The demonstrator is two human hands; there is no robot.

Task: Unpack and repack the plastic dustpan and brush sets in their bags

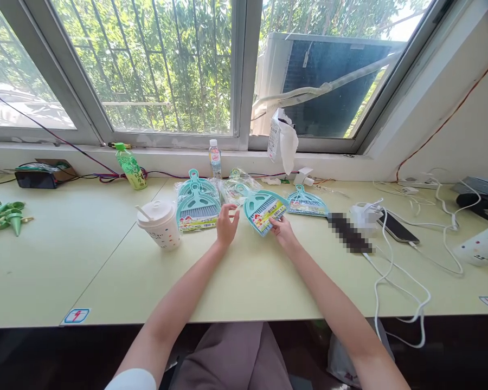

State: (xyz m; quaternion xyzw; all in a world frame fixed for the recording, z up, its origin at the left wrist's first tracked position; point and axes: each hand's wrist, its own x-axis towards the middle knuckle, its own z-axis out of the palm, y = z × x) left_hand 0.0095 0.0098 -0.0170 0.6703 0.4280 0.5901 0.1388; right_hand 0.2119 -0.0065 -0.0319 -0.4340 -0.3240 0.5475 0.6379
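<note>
A teal mini dustpan-and-brush set [262,208] in clear wrapping lies tilted on the pale green table [244,281]. My right hand [282,230] grips its lower right edge. My left hand [226,225] hovers just left of it, fingers loosely curled and apart, holding nothing. A stack of similar teal sets [197,203] lies left of my left hand. Another set [307,201] lies to the right. Empty clear wrappers [233,187] sit behind the held set.
A white paper cup with lid and straw [160,223] stands at left. A green bottle [130,165] and a water bottle [215,157] stand by the windowsill. A phone [396,226], chargers and white cables [402,287] sprawl at right. Green plastic pieces [2,214] lie far left.
</note>
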